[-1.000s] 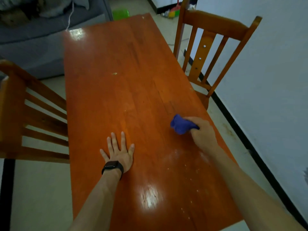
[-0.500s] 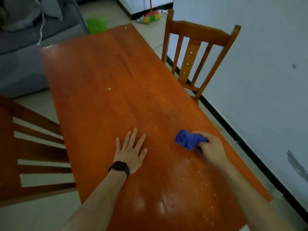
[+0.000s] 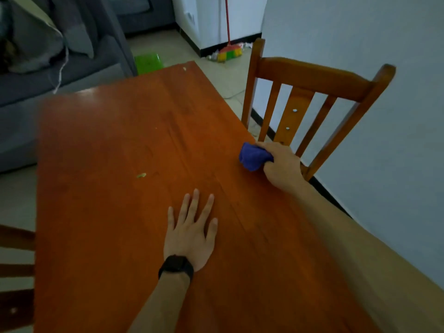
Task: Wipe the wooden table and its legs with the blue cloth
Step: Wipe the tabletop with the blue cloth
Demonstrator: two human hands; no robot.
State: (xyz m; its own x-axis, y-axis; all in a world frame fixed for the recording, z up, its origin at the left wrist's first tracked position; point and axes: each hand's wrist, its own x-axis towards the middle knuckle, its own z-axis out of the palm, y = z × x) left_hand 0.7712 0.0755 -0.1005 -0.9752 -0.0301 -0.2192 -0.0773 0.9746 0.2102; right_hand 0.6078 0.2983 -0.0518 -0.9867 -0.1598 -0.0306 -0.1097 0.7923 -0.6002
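My right hand (image 3: 281, 164) gripping the bunched blue cloth (image 3: 252, 158) at the wooden desk's (image 3: 108, 212) right edge, my left hand (image 3: 189, 234) flat, fingers spread, nearer me

Tabletop (image 3: 108, 212) was glossy orange-brown wood, darker grain lines running lengthwise, a pale glare patch at the far left corner. Cloth (image 3: 252, 157) was solid deep blue, no pattern. Crumb (image 3: 141, 175) was yellow-green. Watch (image 3: 176, 265) was plain black. Chair (image 3: 310, 75) matched the tabletop, orange-brown, with small silver dots on the centre slat. Second chair (image 3: 14, 306) read darker brown. Sofa (image 3: 24, 92) was grey. Wall (image 3: 384, 164) was pale grey-white, its skirting (image 3: 324, 188) black. Floor (image 3: 16, 200) was beige. Broom (image 3: 229, 52) had a red handle and a red, yellow and green head. Box (image 3: 148, 62) was bright green.
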